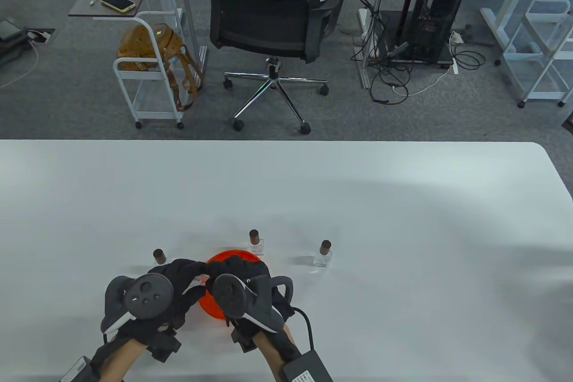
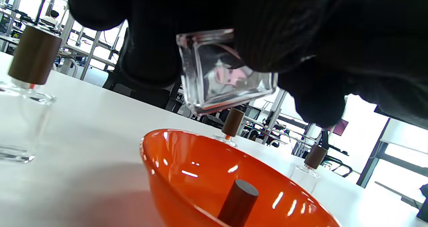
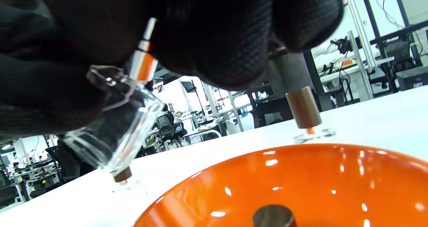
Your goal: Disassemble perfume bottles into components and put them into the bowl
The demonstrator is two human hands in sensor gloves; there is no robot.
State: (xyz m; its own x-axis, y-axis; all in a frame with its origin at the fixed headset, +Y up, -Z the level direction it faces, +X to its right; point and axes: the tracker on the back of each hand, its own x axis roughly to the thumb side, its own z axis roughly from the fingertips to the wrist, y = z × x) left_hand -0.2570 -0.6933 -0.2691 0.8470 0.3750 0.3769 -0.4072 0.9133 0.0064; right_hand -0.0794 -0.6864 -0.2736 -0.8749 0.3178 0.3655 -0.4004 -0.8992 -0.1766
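Both gloved hands meet over the orange bowl (image 1: 224, 261). My left hand (image 1: 194, 271) grips a clear glass perfume bottle (image 2: 227, 73), held tilted above the bowl (image 2: 200, 180). My right hand (image 1: 217, 271) pinches the bottle's orange-and-white spray pump (image 3: 143, 58) at the neck of the glass body (image 3: 113, 130). A brown cap (image 2: 239, 200) lies inside the bowl (image 3: 317, 173), also seen as the cap (image 3: 272, 217) in the right wrist view. In the table view the hands hide most of the held bottle.
Three capped perfume bottles stand on the white table around the bowl: one at the left (image 1: 160, 257), one behind the bowl (image 1: 255, 242), one at the right (image 1: 323, 253). An office chair (image 1: 273, 10) stands beyond the table's far edge.
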